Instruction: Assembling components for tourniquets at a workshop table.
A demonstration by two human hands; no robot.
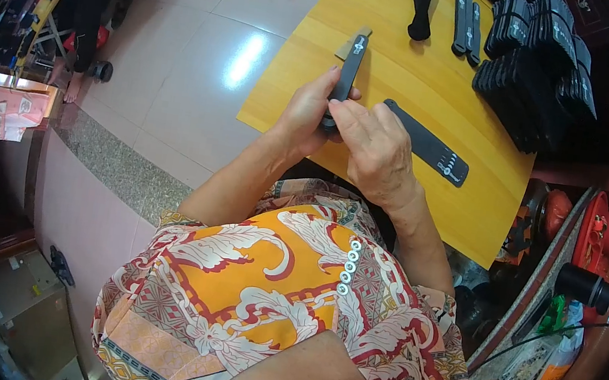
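Observation:
My left hand (pixel 305 112) is closed around a narrow black strip (pixel 349 71) with a rounded end and small white print. The strip stands up from the grip, pointing away from me over the table's near left part. My right hand (pixel 380 152) has its thumb and fingers pinched together at the strip's lower end; the fingers hide what exactly they grip there. A small tan piece (pixel 345 48) shows behind the strip's far end. Just right of my right hand, a wider flat black strip (pixel 433 149) with white print and a row of small marks lies on the table.
The yellow wooden table (pixel 288 80) carries bundled stacks of black strips (pixel 513 94) at the far right. Near them lie two narrow black strips (pixel 467 27) and a black elongated item (pixel 421 9). Red containers (pixel 597 236) stand right of the table. Another person's leg (pixel 85 15) shows far left.

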